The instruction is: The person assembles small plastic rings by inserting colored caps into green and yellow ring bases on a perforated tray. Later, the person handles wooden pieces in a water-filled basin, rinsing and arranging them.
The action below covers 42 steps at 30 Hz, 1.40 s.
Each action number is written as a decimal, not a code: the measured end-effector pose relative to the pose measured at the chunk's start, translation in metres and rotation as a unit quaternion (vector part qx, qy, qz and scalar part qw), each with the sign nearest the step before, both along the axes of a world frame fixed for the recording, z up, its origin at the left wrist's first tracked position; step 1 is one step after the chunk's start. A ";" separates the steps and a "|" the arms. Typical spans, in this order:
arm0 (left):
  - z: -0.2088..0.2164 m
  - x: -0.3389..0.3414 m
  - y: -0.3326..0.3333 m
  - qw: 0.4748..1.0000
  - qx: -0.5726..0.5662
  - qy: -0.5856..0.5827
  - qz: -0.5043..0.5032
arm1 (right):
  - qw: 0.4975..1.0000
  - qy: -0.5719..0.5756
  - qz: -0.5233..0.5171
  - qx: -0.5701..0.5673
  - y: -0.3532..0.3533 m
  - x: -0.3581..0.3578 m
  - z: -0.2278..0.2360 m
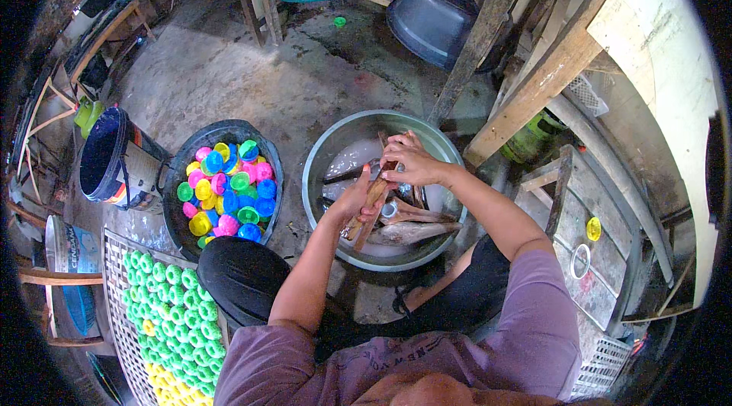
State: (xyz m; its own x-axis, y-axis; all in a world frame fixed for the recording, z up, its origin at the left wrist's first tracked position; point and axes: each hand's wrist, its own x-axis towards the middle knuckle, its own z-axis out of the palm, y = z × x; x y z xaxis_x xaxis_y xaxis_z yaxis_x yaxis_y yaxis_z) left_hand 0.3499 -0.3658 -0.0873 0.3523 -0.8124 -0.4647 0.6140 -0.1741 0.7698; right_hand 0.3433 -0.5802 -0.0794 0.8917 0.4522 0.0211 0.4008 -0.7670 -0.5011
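A round grey-green basin (307, 192) with cloudy water stands on the floor before me. Over it my left hand (354, 198) is closed around a long brown wooden-looking piece (376, 192), held at a slant. My right hand (410, 162) has its fingers curled on the upper end of that piece, and they partly hide it. Several long brown and greyish pieces, perhaps wooden utensils, lie in the water; a pale broad one (412, 234) rests at the near right side. A small whitish ring-shaped thing (390, 211) sits among them, just below my right hand.
Left of the basin, a dark tub (278, 200) holds many colourful plastic cups. A woven rack (114, 276) bears rows of green and yellow moulded pieces. A bucket (133, 162) stands far left. On the right are a wooden post (534, 86) and a low wooden bench (595, 208).
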 end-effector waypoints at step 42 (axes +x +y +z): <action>-0.062 -0.005 -0.015 0.987 0.054 -0.148 0.043 | 0.949 -0.067 -0.100 0.293 0.048 -0.021 -0.031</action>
State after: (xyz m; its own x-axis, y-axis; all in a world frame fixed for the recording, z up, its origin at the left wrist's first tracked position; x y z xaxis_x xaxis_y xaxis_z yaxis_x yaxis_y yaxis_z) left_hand 0.3452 -0.3812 -0.1491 0.5500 -0.7257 -0.4134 0.3817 -0.2218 0.8973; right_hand 0.3226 -0.5327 -0.1109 0.9302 0.1501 0.3348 0.3661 -0.4399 -0.8200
